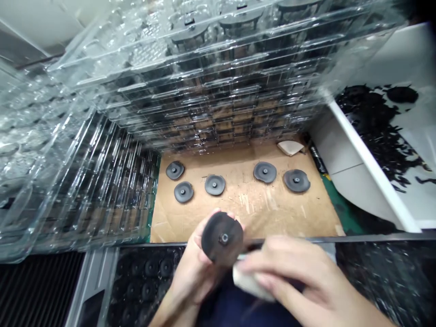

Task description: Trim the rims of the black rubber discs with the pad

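My left hand (pixel 192 268) is closed around a round dark rubber disc (pixel 222 237) with a small metal hub at its centre, held up over the near edge of the brown cardboard mat (pixel 259 213). My right hand (pixel 296 272) is closed on a small whitish tool (pixel 250 281) whose tip touches the disc's lower edge. Several more such discs lie on the mat: three at the left (pixel 184 191) and two at the right (pixel 296 180).
Tall stacks of clear plastic trays (pixel 211 91) loaded with dark parts rise behind and to the left of the mat. A white bin (pixel 374 168) with black scraps stands at the right. A tray of dark discs (pixel 146 277) sits below my left hand.
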A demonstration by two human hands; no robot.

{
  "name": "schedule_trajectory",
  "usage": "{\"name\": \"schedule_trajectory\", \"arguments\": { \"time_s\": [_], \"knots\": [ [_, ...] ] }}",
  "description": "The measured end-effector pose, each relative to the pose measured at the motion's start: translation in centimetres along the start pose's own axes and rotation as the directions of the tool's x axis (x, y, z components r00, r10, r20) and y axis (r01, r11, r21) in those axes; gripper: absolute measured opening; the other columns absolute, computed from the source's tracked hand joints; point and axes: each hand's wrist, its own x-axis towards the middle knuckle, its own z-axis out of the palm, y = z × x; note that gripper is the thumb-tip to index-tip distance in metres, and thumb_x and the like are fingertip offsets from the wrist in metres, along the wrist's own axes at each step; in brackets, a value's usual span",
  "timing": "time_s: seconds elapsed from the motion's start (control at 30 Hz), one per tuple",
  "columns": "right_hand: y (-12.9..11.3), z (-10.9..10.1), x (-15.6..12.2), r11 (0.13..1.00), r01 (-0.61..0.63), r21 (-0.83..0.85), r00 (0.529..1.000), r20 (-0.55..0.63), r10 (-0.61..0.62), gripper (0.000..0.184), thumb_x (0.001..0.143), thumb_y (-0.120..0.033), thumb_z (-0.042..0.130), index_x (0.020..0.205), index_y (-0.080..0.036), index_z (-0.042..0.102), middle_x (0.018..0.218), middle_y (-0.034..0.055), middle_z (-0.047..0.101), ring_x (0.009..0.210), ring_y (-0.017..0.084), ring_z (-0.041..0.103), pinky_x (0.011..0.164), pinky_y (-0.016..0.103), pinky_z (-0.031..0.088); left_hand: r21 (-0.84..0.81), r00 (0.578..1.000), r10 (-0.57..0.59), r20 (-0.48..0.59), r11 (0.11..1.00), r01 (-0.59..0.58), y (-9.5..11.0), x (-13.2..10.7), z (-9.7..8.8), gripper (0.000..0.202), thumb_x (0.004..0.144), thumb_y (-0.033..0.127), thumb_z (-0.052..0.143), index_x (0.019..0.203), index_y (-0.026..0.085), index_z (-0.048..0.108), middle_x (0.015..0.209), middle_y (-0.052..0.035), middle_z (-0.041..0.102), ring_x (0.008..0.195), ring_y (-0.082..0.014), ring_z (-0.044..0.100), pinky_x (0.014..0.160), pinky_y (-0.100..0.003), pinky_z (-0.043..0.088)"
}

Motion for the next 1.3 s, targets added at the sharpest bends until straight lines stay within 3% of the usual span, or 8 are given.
{"name": "schedule_trajectory", "arguments": {
  "time_s": [0.07,0.17,0.27,0.37,0.7,0.87,1.03,1.3],
  "knots": [
    [0.4,-0.6,-1.0,0.988,-0.080,0.131,0.996,0.048,0.074,0.018,0.087,-0.016,0.058,0.093,-0.026,0.071,0.073,-0.0043,0.069,0.061,0.009,0.065,0.055,0.016,0.051,-0.013,0.998,0.059,0.037,0.998,-0.059,0.1,-0.1,0.2,0.046,0.059,0.021,0.083,0.101,0.034,0.070,0.108,0.0040,0.072,0.099,-0.0205,0.067,0.084,-0.028,0.054],
    [0.6,-0.7,-1.6,0.982,-0.169,0.090,0.955,-0.231,0.186,0.021,0.087,-0.018,0.059,0.101,-0.031,0.068,0.089,-0.0040,0.072,0.074,0.011,0.068,0.061,0.016,0.053,-0.023,0.991,0.103,0.086,0.995,-0.102,-0.2,0.2,0.6,0.047,0.058,0.019,0.084,0.101,0.033,0.070,0.107,0.0041,0.072,0.097,-0.0193,0.068,0.085,-0.026,0.054],
    [0.1,0.4,-1.0,0.988,-0.081,-0.128,0.914,-0.404,0.023,0.024,0.088,-0.013,0.055,0.107,-0.023,0.066,0.091,0.0023,0.072,0.075,0.016,0.067,0.065,0.024,0.054,-0.048,0.991,0.124,0.051,0.991,-0.121,-0.7,0.7,0.7,0.049,0.056,0.017,0.085,0.100,0.031,0.071,0.107,0.0023,0.073,0.097,-0.0184,0.069,0.086,-0.024,0.053],
    [-0.5,1.5,-0.1,0.958,0.112,-0.265,0.942,-0.278,-0.187,0.026,0.087,-0.008,0.050,0.108,-0.012,0.065,0.072,0.0042,0.067,0.060,0.015,0.059,0.057,0.028,0.050,-0.046,0.989,0.137,-0.054,0.989,-0.139,-0.9,0.8,0.6,0.049,0.056,0.007,0.082,0.097,0.031,0.072,0.102,0.0021,0.075,0.094,-0.0182,0.070,0.082,-0.022,0.055],
    [0.1,1.6,-0.1,0.984,0.061,-0.166,0.978,-0.186,-0.092,0.022,0.090,-0.011,0.051,0.105,-0.016,0.066,0.077,0.0023,0.065,0.068,0.013,0.059,0.062,0.024,0.050,-0.025,0.988,0.121,-0.097,0.992,-0.124,-1.1,0.5,0.2,0.057,0.051,0.014,0.086,0.103,0.027,0.070,0.106,-0.0024,0.073,0.096,-0.0202,0.069,0.083,-0.023,0.054],
    [0.1,1.5,0.1,0.980,0.143,-0.138,0.971,-0.174,-0.166,0.026,0.090,-0.011,0.048,0.108,-0.015,0.065,0.074,0.0021,0.066,0.063,0.013,0.058,0.061,0.025,0.049,-0.013,0.993,0.082,-0.090,0.996,-0.083,-1.0,0.8,0.1,0.056,0.054,0.017,0.085,0.106,0.028,0.067,0.103,-0.0023,0.074,0.097,-0.0221,0.068,0.083,-0.027,0.055],
    [4.6,0.8,0.7,0.976,-0.214,-0.046,0.948,-0.253,0.196,0.021,0.093,-0.028,0.049,0.101,-0.023,0.068,0.100,0.0012,0.071,0.090,0.015,0.066,0.074,0.024,0.053,-0.038,0.987,0.138,-0.082,0.989,-0.141,-0.5,0.3,0.5,0.050,0.057,0.025,0.085,0.104,0.029,0.069,0.109,-0.0019,0.072,0.098,-0.0209,0.067,0.085,-0.028,0.055],
    [12.1,5.6,-2.0,0.890,-0.337,-0.306,0.891,-0.408,0.197,0.031,0.087,-0.033,0.054,0.107,-0.014,0.066,0.108,0.0157,0.064,0.104,0.032,0.054,0.090,0.054,0.042,-0.106,0.992,0.119,-0.028,0.987,-0.122,0.1,-0.2,0.7,0.051,0.060,0.040,0.079,0.109,0.040,0.065,0.122,0.0007,0.065,0.117,-0.0240,0.058,0.092,-0.032,0.051]
  ]
}}
